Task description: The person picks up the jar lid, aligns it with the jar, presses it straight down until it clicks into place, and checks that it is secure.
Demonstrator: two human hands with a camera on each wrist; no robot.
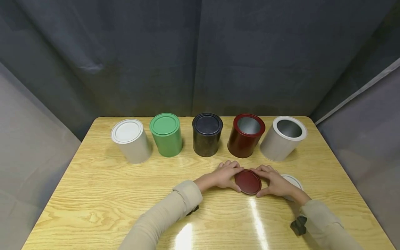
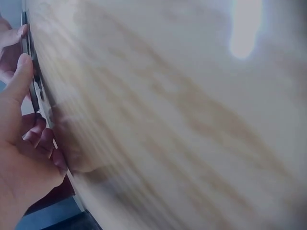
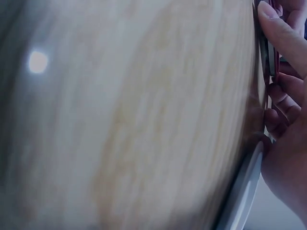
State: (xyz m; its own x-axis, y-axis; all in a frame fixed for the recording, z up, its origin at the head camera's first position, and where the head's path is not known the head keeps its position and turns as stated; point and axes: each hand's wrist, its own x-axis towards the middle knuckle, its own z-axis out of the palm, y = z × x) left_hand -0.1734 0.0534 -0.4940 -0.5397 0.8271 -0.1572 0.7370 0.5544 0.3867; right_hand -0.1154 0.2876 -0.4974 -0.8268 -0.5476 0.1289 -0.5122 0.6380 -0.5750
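Just in front of the red can (image 1: 242,146), the red lid (image 1: 248,182) is sitting between the person's two hands. The left hand (image 1: 224,176) is pinching one side of the lid with its thumb and fingers, and the right hand (image 1: 275,182) is pinching the other side. I cannot tell if the lid is touching the table (image 1: 103,194) or hanging a tiny bit above it. To the left of the red can, the black can (image 1: 206,141), the green can (image 1: 169,141) and, farthest off, the covered white can (image 1: 135,147) are all wearing lids, so those three are looking done. The red can itself is standing with its top hole showing, and so is the uncovered white can (image 1: 276,145) just to its right; these two seem to be waiting for lids. In front of the red can and to the right, a white lid (image 1: 294,180) is lying partly out of sight.
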